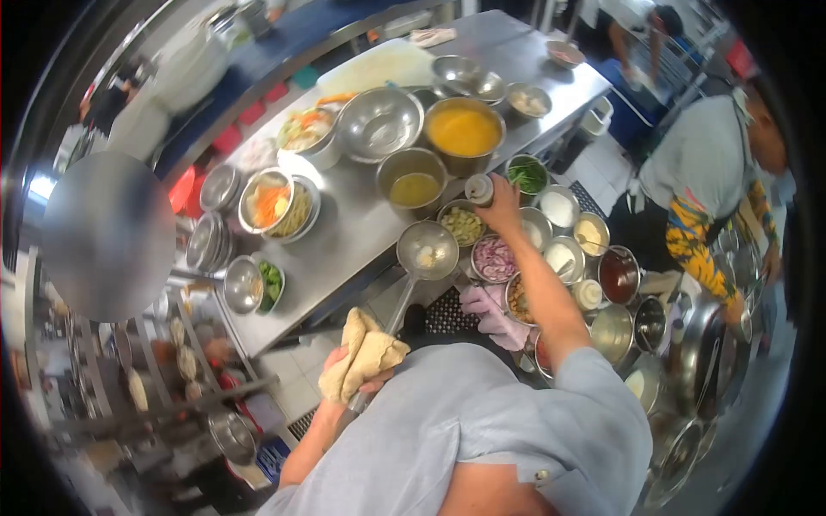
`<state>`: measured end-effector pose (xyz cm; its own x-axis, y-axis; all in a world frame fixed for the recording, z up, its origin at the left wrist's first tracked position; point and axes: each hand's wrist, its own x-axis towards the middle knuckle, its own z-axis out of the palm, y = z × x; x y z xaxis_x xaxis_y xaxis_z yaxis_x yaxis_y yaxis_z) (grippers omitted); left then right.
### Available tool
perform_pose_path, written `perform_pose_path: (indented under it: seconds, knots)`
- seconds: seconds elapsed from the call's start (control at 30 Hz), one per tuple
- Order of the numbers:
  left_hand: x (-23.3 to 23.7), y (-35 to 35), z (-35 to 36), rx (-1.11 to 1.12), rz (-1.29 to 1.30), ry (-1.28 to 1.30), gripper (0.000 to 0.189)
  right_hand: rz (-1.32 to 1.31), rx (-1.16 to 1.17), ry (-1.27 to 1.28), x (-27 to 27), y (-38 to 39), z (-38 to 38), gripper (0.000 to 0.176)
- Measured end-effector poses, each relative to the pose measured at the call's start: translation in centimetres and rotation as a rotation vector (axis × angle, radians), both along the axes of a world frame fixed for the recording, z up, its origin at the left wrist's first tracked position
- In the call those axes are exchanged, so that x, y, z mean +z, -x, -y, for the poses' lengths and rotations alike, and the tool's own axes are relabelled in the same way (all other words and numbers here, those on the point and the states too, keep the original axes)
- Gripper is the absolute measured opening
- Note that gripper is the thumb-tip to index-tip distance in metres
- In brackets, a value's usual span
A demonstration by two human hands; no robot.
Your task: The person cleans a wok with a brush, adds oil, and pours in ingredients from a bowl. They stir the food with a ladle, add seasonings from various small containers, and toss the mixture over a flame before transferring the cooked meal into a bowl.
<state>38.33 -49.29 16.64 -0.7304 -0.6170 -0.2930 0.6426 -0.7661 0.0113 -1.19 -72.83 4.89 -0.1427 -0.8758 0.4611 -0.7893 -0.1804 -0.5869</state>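
Wrapped in a tan cloth (pixel 363 351), the handle of a metal ladle or small pan (pixel 428 251) is in my left hand (pixel 344 365). Its round bowl holds a little pale food and hangs near the table edge. My right hand (pixel 502 206) reaches forward, fingers closed around a small shaker-like container (pixel 479 190) with a light top. That container is above the bowls, beside a pot of yellow liquid (pixel 413 182) and a bowl of chopped green pieces (pixel 463 225). A bowl of sliced purple onion (pixel 495 258) sits under my right wrist.
A steel table (pixel 344 232) carries a pot of orange liquid (pixel 465 129) and an empty metal bowl (pixel 379 125). Bowls of sauces and powders crowd the right. At the far right stands a co-worker (pixel 701 163), hands over pans; another person (pixel 632 34) is behind.
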Motion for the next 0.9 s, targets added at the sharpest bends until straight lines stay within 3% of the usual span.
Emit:
perform_pose_path:
  seconds: [0.1, 0.2, 0.3, 0.5, 0.57, 0.6, 0.8, 0.9]
  knots:
    - [-0.5, 1.0, 0.6, -0.020, -0.076, 0.000, 0.050, -0.597, 0.288, 0.005, 7.5, -1.4, -1.4, 0.057]
    - [-0.5, 2.1, 1.6, 0.000, -0.115, -0.048, 0.050, -0.833, 0.467, 0.119, 10.4, -1.8, -1.1, 0.044]
    - [0.1, 2.9, 2.5, -0.019, -0.119, -0.068, 0.048, -0.949, 0.504, 0.127, 11.2, -1.7, -0.3, 0.035]
    - [1.0, 1.9, 3.3, -0.121, -0.072, -0.024, 0.046, -0.937, 0.444, 0.157, 12.1, -0.6, 0.1, 0.029]
    - [1.1, 1.9, 4.1, -0.192, -0.059, -0.016, 0.045, -0.969, 0.357, 0.054, 16.4, -1.4, -1.5, 0.023]
    - [1.2, 2.0, 4.5, -0.227, -0.044, -0.010, 0.045, -0.905, 0.404, 0.250, 11.8, 0.3, 0.2, 0.022]
    - [2.3, 2.8, 6.1, -0.438, 0.066, -0.004, 0.046, -0.823, 0.350, 0.164, 11.3, 1.5, -1.3, 0.041]
    - [3.4, 3.2, 7.1, -0.592, 0.282, 0.132, 0.049, -0.575, 0.270, 0.076, 10.8, 1.9, -2.1, 0.060]
